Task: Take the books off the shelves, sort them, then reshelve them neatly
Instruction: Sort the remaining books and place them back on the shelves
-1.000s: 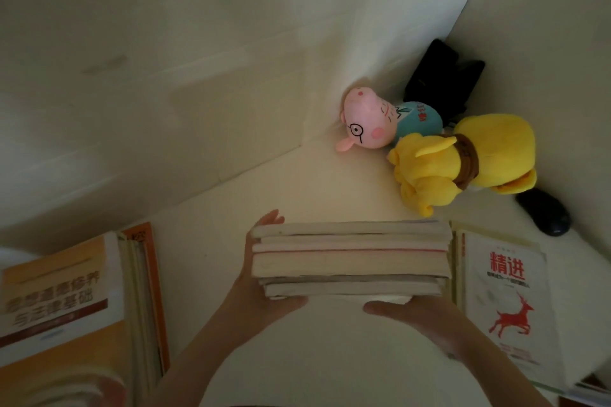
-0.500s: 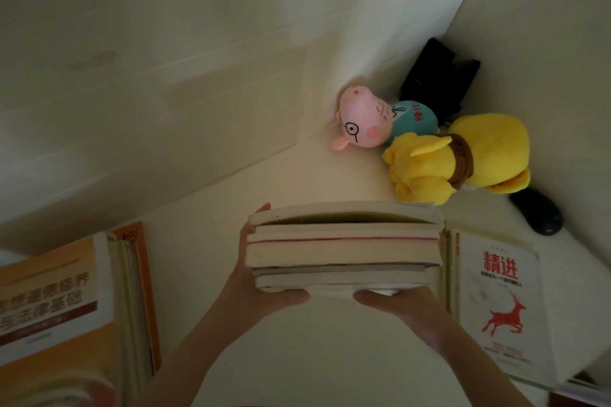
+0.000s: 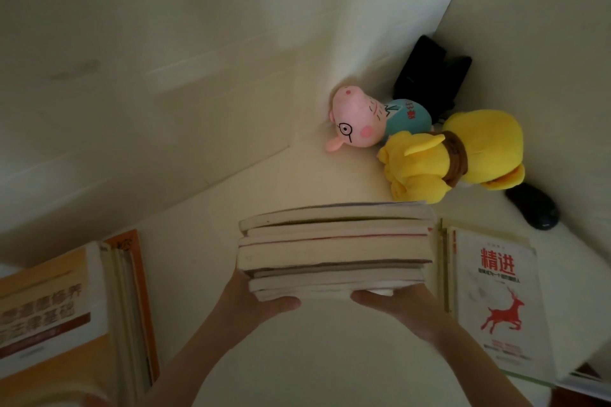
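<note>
A bundle of several books (image 3: 334, 248) shows its cream page edges towards me, held between both hands over the pale surface (image 3: 205, 241). My left hand (image 3: 261, 297) grips the bundle's left end, thumb along the near cover, fingers hidden behind. At the near right side my right hand (image 3: 396, 304) grips the bundle, thumb across the near cover. Just right of the bundle lies a white book with a red deer (image 3: 496, 301) on top of other books. A pile of orange and white books (image 3: 66, 317) lies at the lower left.
A pink pig plush (image 3: 360, 119) and a yellow plush (image 3: 453, 155) lie in the far right corner against the walls. Behind them stands a black object (image 3: 429, 79), and a dark rounded item (image 3: 534, 208) sits by the right wall.
Both hands have carried the bundle a little further from me, towards the plush toys. The left fingertips that showed above the bundle's top are now hidden behind it.
</note>
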### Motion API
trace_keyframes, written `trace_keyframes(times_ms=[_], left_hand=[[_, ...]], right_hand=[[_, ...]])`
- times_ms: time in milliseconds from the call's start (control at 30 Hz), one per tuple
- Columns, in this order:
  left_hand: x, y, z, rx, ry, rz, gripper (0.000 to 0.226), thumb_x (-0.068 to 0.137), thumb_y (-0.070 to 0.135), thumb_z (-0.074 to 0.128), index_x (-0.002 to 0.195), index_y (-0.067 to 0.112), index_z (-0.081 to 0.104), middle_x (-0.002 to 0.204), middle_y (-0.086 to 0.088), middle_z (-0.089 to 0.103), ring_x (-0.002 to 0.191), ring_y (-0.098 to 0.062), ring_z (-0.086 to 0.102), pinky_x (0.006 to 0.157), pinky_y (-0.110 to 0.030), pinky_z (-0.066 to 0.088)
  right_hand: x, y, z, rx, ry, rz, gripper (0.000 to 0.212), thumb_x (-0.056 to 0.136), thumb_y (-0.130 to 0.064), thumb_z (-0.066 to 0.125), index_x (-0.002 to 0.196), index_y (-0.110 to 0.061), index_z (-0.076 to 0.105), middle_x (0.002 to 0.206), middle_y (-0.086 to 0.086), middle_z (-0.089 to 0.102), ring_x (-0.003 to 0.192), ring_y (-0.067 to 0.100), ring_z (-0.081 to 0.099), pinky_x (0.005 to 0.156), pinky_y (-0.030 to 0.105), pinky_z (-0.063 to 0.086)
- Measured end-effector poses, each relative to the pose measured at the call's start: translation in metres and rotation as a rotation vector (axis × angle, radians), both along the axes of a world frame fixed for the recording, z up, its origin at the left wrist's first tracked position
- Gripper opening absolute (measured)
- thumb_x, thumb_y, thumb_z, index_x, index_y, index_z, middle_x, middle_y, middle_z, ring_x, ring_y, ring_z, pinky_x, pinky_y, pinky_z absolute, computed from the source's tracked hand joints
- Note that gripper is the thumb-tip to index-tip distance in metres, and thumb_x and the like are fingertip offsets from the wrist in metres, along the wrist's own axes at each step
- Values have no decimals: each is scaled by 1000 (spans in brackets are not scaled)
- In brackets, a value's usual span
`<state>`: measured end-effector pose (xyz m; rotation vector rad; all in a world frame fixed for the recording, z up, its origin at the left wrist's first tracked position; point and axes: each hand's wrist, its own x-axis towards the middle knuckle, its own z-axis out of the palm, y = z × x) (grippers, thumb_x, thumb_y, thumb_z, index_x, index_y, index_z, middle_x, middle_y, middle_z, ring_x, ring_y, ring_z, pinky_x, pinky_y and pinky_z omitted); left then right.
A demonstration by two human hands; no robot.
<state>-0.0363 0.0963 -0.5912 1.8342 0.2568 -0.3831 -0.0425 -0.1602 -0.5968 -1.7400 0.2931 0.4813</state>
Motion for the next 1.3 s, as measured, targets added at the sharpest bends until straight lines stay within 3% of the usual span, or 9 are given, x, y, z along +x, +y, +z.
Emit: trace_keyframes(times_ms=[133, 233, 333, 400, 500, 600, 733, 933, 1300], left_hand=[[2, -3, -1, 25, -29, 64, 73, 48, -7, 88, 102, 27, 53, 79, 38, 64, 76, 24, 56, 64, 2, 40], [5, -1, -3, 37, -39, 95, 87, 30, 31, 96, 107, 28, 55, 82, 26, 68, 79, 21, 57, 65, -1, 42], [10, -4, -1, 82, -48, 126, 84, 29, 51, 88, 100, 50, 43, 87, 32, 62, 86, 18, 55, 70, -10, 43], [17, -7, 3, 80, -71, 97, 81, 31, 58, 77, 104, 51, 43, 99, 28, 59, 94, 12, 54, 74, -12, 42], [24, -5, 13, 25, -118, 65, 93, 37, 57, 77, 123, 37, 48, 106, 23, 62, 99, 15, 55, 74, -4, 41], [23, -7, 33, -74, -159, 103, 88, 51, 46, 84, 130, 29, 50, 107, 15, 68, 100, 2, 62, 75, -14, 50], [20, -14, 84, -203, -244, 216, 50, 69, 24, 80, 112, 40, 60, 94, 17, 72, 84, -5, 69, 62, -19, 55], [4, -7, 165, -271, -381, 330, 67, 63, 26, 80, 115, 55, 48, 85, 11, 72, 74, -14, 72, 59, -33, 58], [-51, 23, 312, -350, -695, 421, 73, 42, 38, 80, 105, 57, 47, 87, 7, 74, 73, -20, 72, 56, -38, 58]], right_hand=[[-2, -10, -5, -90, -6, 58, 58, 66, -10, 85, 120, -9, 61, 103, -10, 69, 85, -13, 62, 68, -1, 41], [-2, -13, -7, -130, -33, 43, 68, 65, -17, 88, 124, -4, 56, 89, -22, 71, 82, -16, 61, 65, -1, 41], [5, -12, -3, -145, -136, 20, 97, 53, -42, 92, 132, -5, 50, 106, -14, 69, 97, -7, 63, 73, 3, 44], [12, -10, 3, -122, -201, -15, 98, 52, -35, 94, 134, -16, 43, 110, -21, 65, 106, -5, 60, 78, 5, 46], [18, -6, 21, -57, -274, -39, 105, 57, -8, 90, 131, -47, 25, 114, -28, 62, 112, -4, 58, 86, 20, 51], [17, -4, 46, -7, -339, -94, 102, 55, -21, 92, 118, -66, 26, 110, -19, 68, 107, 10, 64, 85, 33, 55], [17, 4, 92, 72, -435, -178, 99, 61, -18, 84, 123, -68, 25, 107, -2, 71, 101, 15, 67, 71, 31, 58], [9, 15, 170, 78, -629, -170, 105, 58, -28, 91, 125, -73, 25, 110, -23, 64, 99, 9, 65, 74, 33, 57], [-18, 47, 315, 160, -966, 12, 83, 56, -47, 79, 128, -65, 42, 124, -11, 64, 106, 19, 65, 86, 44, 56]])
